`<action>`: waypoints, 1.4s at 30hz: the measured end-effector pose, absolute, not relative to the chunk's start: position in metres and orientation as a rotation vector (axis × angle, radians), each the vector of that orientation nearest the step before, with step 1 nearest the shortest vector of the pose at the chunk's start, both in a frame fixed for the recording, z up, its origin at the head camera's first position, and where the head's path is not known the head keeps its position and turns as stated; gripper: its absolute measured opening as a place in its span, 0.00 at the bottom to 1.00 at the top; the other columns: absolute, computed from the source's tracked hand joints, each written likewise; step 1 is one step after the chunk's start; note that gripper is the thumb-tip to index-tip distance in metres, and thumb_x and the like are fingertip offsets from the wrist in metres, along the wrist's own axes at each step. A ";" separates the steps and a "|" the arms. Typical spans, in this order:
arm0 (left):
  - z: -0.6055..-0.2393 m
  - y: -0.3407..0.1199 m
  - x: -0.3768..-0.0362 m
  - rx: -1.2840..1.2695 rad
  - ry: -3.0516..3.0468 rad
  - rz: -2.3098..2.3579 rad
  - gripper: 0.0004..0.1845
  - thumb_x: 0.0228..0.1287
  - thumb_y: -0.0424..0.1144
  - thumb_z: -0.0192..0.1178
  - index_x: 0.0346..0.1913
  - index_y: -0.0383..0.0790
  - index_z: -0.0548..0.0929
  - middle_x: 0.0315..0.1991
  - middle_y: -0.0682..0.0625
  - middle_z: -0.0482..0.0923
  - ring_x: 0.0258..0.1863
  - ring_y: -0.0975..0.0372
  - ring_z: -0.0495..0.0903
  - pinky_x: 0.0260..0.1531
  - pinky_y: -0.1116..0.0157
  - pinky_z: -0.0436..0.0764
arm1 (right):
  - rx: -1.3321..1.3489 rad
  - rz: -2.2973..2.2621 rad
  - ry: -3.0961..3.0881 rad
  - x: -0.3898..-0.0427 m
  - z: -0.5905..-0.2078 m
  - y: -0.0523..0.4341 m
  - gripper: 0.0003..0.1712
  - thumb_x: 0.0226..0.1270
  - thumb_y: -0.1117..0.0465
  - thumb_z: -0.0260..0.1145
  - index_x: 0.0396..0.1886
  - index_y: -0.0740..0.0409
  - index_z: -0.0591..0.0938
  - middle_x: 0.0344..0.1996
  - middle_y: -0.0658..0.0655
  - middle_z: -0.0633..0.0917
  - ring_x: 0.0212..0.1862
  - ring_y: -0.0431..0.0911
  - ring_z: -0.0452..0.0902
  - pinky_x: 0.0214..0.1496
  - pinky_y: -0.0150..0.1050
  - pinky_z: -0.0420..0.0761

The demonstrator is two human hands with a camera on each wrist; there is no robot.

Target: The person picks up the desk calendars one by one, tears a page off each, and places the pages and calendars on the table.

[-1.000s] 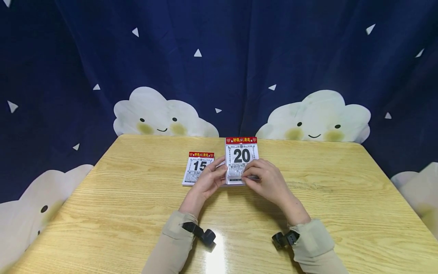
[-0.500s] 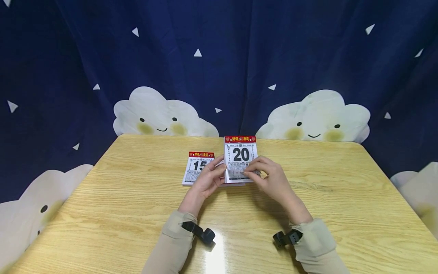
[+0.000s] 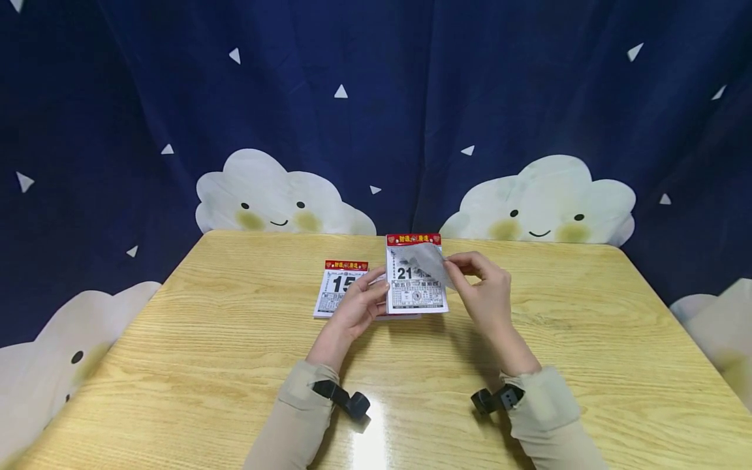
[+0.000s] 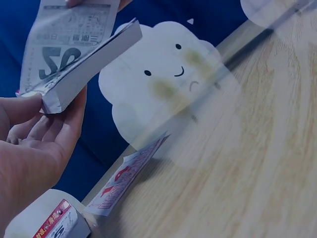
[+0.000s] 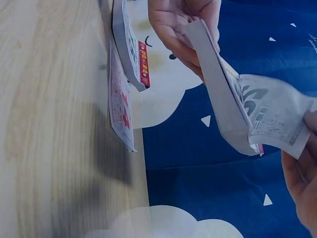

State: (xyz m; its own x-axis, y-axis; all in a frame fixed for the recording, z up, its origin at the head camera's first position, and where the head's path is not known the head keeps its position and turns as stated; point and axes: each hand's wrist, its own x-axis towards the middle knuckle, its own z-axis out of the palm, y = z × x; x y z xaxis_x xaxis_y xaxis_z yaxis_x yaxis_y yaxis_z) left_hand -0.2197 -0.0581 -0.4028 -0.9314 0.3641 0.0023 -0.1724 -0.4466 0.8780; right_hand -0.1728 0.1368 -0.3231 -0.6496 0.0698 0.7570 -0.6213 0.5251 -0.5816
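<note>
In the head view my left hand (image 3: 355, 308) grips a thick tear-off calendar (image 3: 414, 301) by its left side, thumb on the front, above the table. My right hand (image 3: 486, 290) pinches the lower edge of its top page (image 3: 433, 262) and holds it lifted up and to the right. A page reading 21 shows beneath. In the left wrist view the raised page (image 4: 69, 37) shows 20 through its thin paper. The right wrist view shows the page (image 5: 277, 111) still joined near the calendar's (image 5: 223, 99) red header end, with my right fingers at its free edge.
A second calendar (image 3: 331, 297) reading 15 lies on the wooden table (image 3: 235, 365), partly behind my left hand. Next to it lies a loose sheet (image 4: 130, 176) with red print, mostly hidden under the held calendar in the head view. A blue cloud-patterned curtain (image 3: 399, 117) hangs behind.
My right hand has moved from the calendar's lower part up and to the right, lifting the page marked 20 and uncovering 21. My left hand keeps its hold, almost unmoved.
</note>
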 end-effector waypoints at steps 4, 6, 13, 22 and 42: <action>-0.400 -0.057 -0.218 0.256 1.467 2.397 0.27 0.64 0.25 0.44 0.67 0.31 0.56 0.32 0.56 0.81 0.29 0.65 0.81 0.32 0.68 0.80 | 0.351 1.223 -1.978 -0.183 -0.330 0.142 0.02 0.53 0.72 0.65 0.27 0.70 0.82 0.24 0.63 0.84 0.25 0.31 0.75 0.28 0.19 0.73; -0.399 -0.056 -0.218 0.257 1.481 2.389 0.27 0.64 0.25 0.44 0.66 0.30 0.56 0.30 0.56 0.81 0.28 0.65 0.81 0.31 0.68 0.80 | 0.303 1.263 -1.979 -0.189 -0.336 0.146 0.03 0.54 0.70 0.66 0.27 0.68 0.83 0.24 0.62 0.85 0.25 0.28 0.74 0.27 0.18 0.73; -0.396 -0.053 -0.217 0.233 1.494 2.407 0.26 0.62 0.24 0.44 0.65 0.29 0.58 0.29 0.55 0.82 0.26 0.65 0.81 0.29 0.68 0.81 | 0.145 1.392 -1.999 -0.200 -0.348 0.153 0.06 0.55 0.62 0.67 0.28 0.61 0.84 0.24 0.59 0.85 0.23 0.30 0.75 0.24 0.21 0.74; -0.397 -0.050 -0.216 0.234 1.530 2.420 0.25 0.62 0.25 0.45 0.63 0.28 0.60 0.29 0.53 0.81 0.25 0.65 0.81 0.28 0.67 0.81 | -0.084 1.518 -2.033 -0.201 -0.345 0.154 0.08 0.55 0.63 0.67 0.30 0.66 0.84 0.20 0.46 0.80 0.21 0.32 0.72 0.18 0.23 0.71; -0.392 -0.048 -0.217 0.115 1.566 2.479 0.25 0.61 0.25 0.46 0.63 0.30 0.62 0.25 0.55 0.80 0.22 0.67 0.79 0.24 0.72 0.79 | -0.223 1.824 -1.907 -0.205 -0.341 0.161 0.02 0.57 0.65 0.64 0.27 0.60 0.81 0.15 0.40 0.79 0.23 0.34 0.74 0.28 0.24 0.77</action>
State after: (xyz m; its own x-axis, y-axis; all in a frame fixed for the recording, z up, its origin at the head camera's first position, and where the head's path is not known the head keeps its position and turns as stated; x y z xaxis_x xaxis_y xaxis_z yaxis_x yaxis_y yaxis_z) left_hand -0.2172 -0.0480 -0.3922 -0.9755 0.2154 -0.0444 -0.1326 -0.4150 0.9001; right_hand -0.2047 0.1611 -0.3406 -0.8672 0.4404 0.2325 -0.2126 0.0947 -0.9725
